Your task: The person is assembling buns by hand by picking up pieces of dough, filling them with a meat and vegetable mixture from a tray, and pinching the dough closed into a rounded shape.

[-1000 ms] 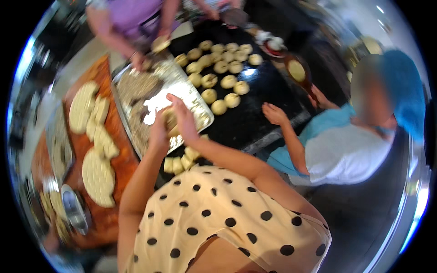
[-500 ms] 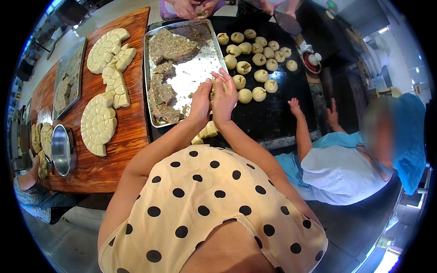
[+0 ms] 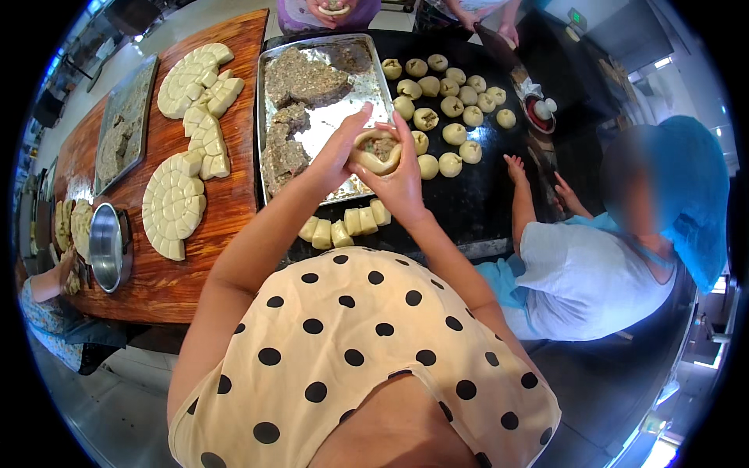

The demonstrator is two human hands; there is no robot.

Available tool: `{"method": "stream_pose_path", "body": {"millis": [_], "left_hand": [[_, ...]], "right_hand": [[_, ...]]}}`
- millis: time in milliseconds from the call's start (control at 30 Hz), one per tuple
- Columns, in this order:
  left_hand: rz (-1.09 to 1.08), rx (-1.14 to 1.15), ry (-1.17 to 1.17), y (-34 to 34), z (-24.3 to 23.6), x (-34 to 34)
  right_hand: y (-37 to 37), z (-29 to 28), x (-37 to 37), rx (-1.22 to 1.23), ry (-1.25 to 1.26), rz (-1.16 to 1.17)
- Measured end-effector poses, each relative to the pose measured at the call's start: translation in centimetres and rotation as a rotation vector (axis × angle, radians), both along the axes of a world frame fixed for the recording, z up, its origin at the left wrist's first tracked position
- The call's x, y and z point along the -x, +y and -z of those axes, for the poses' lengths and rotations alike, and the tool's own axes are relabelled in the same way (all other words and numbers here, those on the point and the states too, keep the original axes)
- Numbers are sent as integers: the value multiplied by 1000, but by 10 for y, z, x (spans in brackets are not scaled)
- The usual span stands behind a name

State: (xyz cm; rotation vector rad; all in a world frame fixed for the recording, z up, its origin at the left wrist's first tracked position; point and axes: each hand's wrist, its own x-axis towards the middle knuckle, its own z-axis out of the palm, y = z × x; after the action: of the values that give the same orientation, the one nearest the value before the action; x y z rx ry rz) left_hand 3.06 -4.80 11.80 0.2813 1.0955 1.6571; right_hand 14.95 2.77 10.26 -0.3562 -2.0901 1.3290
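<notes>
Between my two hands sits a round dough wrapper (image 3: 376, 165), cupped upward with brown, flecked filling (image 3: 382, 147) in its open middle. My left hand (image 3: 340, 153) presses on its left side with the fingers pointing away. From below and the right, my right hand (image 3: 402, 186) curls round it. Both hands are over the near right corner of a metal tray (image 3: 329, 123) with mounds of the same filling (image 3: 306, 79). Nearer me lie several cut dough pieces (image 3: 341, 235) in a row. Right of my hands, round filled dough balls (image 3: 450, 164) rest on the black surface.
On the wooden table (image 3: 234, 234) at left lie cut dough slabs (image 3: 173, 209), a second filling tray (image 3: 118, 148) and a metal bowl (image 3: 110, 248). A co-worker (image 3: 593, 281) stands close at right, hands over the black surface (image 3: 476, 207). Other people's hands show at the far edge.
My hands have parted somewhat and tilted, bringing the filled dough into view. The row of dough pieces shows more fully. At the far edge a person's hands have shifted slightly.
</notes>
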Motion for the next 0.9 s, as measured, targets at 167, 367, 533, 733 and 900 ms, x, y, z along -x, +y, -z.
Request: {"method": "stream_pose_path", "body": {"millis": [167, 367, 533, 733, 900], "left_hand": [[32, -146, -26, -19, 4, -22], [321, -89, 26, -17, -10, -5], [164, -119, -112, -17, -12, -25], [316, -130, -32, -19, -33, -15], [92, -171, -183, -15, -18, -36]], "right_hand": [[-2, 1, -4, -164, -4, 51], [17, -21, -18, 69, -15, -236], [9, -11, -13, 25, 60, 20], [25, -31, -23, 88, -25, -222], [15, -17, -18, -127, 54, 9]]}}
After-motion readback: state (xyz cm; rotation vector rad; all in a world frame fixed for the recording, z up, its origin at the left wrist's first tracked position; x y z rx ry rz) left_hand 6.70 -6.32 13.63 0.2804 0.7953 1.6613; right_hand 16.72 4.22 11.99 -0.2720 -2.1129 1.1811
